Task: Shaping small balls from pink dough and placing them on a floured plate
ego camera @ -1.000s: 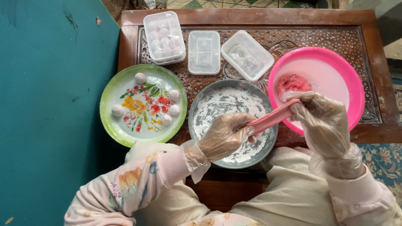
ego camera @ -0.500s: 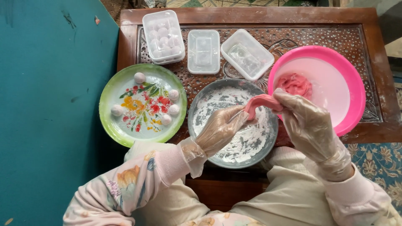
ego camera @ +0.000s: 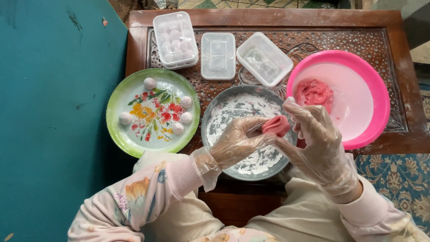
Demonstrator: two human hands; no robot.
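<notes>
Both hands wear clear plastic gloves. My left hand and my right hand together pinch a small piece of pink dough, folded into a lump, above a grey plate dusted with white flour. More pink dough lies in the pink bowl to the right. A green flowered plate on the left carries several white dough balls.
Three clear plastic containers stand at the table's far side: one full of white balls, one closed tub and one open tub. The carved wooden table borders a teal surface on the left and a patterned rug.
The pink dough was a long stretched strip between both hands. It has been folded and gathered into a compact lump, and the hands have come closer together over the grey plate.
</notes>
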